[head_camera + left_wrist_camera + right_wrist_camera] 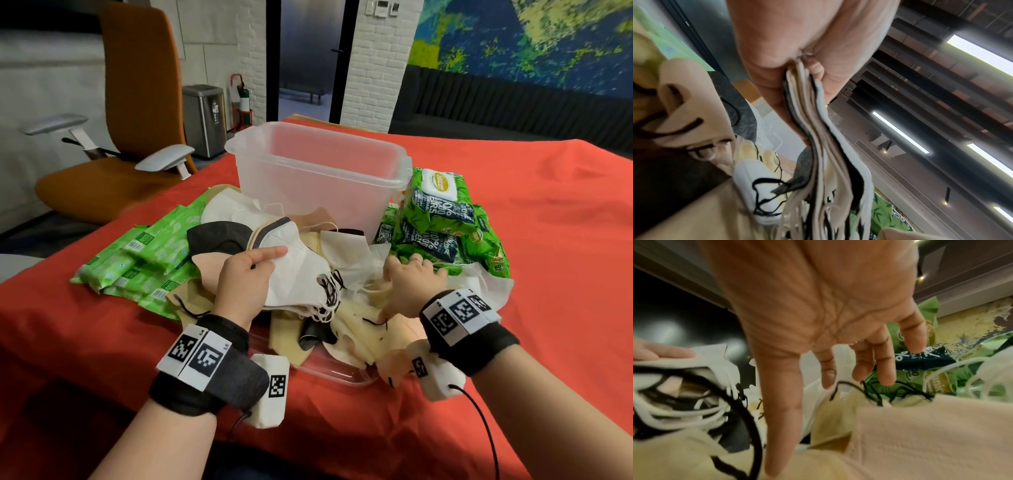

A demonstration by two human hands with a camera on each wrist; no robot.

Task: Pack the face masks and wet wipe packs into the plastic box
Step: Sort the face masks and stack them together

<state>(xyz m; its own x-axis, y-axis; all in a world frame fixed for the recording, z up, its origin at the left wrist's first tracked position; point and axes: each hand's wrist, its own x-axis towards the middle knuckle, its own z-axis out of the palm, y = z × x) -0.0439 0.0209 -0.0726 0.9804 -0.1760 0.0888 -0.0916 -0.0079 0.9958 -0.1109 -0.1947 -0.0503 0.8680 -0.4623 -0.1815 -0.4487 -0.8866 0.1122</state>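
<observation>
Nearest you in the head view are your two forearms, each banded with a black wrist strap carrying printed marker tags. Your left hand point(245, 277) holds a fanned stack of masks point(298, 270), white on top, thumb beneath and forefinger stretched across the upper face. Your right hand point(412, 282) lies palm down on the loose mask pile point(356, 329), fingers spread and reaching toward the dark-printed wipe packs point(442, 219) heaped just right of the plastic box point(318, 174). The box stands upright and uncovered on the red cloth point(548, 274), and nothing shows inside it. A row of pale green wipe packs point(154, 250) lies left of the masks. A clear lid point(329, 370) sits under the near edge of the pile.

In the left wrist view, your thumb and fingers pinch the stack of masks point(818, 138) by one edge: white, beige, grey and black layers pressed together, ear loops dangling.

In the right wrist view, your right hand point(818, 321) is spread, fingers straight and apart over beige and white masks; whether the fingertips touch them is hard to tell through the blur.
</observation>
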